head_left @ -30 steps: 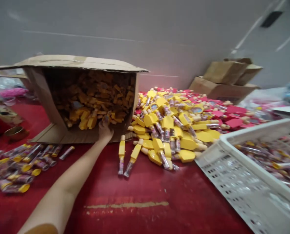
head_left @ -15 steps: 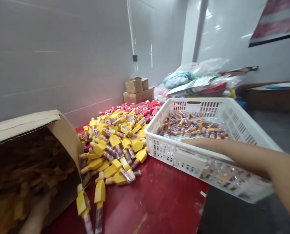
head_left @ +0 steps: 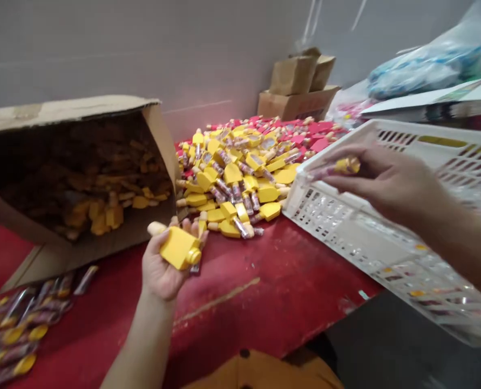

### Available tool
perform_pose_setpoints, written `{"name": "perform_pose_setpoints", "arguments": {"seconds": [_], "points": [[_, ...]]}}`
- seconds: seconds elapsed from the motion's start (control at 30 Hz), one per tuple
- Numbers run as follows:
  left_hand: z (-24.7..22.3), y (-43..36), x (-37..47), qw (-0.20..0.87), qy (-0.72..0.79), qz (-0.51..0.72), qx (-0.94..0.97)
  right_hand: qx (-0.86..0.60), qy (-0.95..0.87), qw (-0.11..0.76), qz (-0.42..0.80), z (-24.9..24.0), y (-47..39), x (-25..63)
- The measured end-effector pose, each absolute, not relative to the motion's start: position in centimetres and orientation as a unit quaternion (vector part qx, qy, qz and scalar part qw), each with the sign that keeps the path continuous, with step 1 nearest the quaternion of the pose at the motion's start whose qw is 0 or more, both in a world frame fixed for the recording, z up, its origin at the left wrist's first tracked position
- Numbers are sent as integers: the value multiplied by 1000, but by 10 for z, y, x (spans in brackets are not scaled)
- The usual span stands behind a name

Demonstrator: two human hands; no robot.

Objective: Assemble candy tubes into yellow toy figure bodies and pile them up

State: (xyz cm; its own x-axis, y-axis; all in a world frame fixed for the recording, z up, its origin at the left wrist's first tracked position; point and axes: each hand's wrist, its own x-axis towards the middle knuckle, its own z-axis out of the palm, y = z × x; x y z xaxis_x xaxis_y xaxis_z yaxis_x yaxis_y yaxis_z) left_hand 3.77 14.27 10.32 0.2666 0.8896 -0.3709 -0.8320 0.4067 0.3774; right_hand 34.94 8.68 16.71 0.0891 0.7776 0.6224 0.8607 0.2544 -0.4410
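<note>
The left hand [head_left: 163,275] clasps its fingers round a flat yellow plastic shovel [head_left: 177,247], slanting, pale handle [head_left: 155,228] leftward and away; the right hand [head_left: 400,186] pinches a clear tube [head_left: 323,172], yellow cap [head_left: 349,165] rightward, near a white slotted crate [head_left: 337,227].

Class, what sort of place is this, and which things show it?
Perhaps a factory or packing workshop: many alike yellow scoops are heaped on a red table, between an open box of yellow pieces and a white crate.
</note>
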Motion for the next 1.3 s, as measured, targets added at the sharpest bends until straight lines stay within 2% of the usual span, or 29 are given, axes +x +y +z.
{"name": "perform_pose_setpoints", "arguments": {"seconds": [0.13,0.23,0.3,0.47,0.63,0.73,0.83,1.03,1.13,1.3], "points": [[102,127,40,825,180,532,66,-405,-799,428,120,121,71,256],[103,124,30,818,149,551,70,-331,-715,474,394,78,70,203],[103,125,23,811,152,562,58,-330,-680,470,455,58,74,178],[100,129,23,788,188,586,31,-408,-745,484,210,47,89,150],[98,129,23,724,230,646,75,-404,-757,500,118,53,97,150],[100,131,16,679,228,691,100,-384,-767,504,97,53,100,153],[104,131,10,657,225,711,109,-351,-778,501,145,52,102,152],[102,130,10,660,240,695,154,-334,-788,488,172,52,109,143],[98,130,15,642,250,700,185,-364,-794,477,98,52,110,142],[87,132,29,587,267,739,195,-435,-801,407,-57,45,108,145]]}}
